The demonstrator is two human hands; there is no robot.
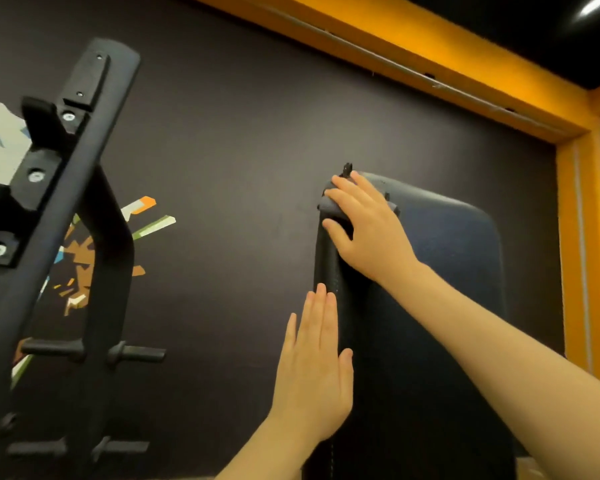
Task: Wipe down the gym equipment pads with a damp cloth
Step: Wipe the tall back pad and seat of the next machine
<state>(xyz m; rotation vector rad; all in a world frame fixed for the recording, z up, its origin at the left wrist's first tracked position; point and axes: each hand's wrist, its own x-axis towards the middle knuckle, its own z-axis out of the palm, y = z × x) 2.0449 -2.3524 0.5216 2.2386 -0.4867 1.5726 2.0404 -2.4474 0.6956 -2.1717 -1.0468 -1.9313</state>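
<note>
A dark upright bench pad (pixel 447 258) stands at the centre right, tilted away from me. Over its top left corner lies a dark grey cloth (pixel 327 205). My right hand (pixel 368 230) presses the cloth onto that corner with its fingers stretched out and its thumb spread over the pad's left edge. Lower down, my left hand (pixel 314 368) lies flat with straight fingers against the pad's left side edge and holds nothing.
A black metal rack frame (pixel 66 209) with bolts and plate pegs (pixel 136 355) rises at the left, close to me. Behind everything is a dark wall with a colourful mural (pixel 84 258) and an orange border (pixel 575 220).
</note>
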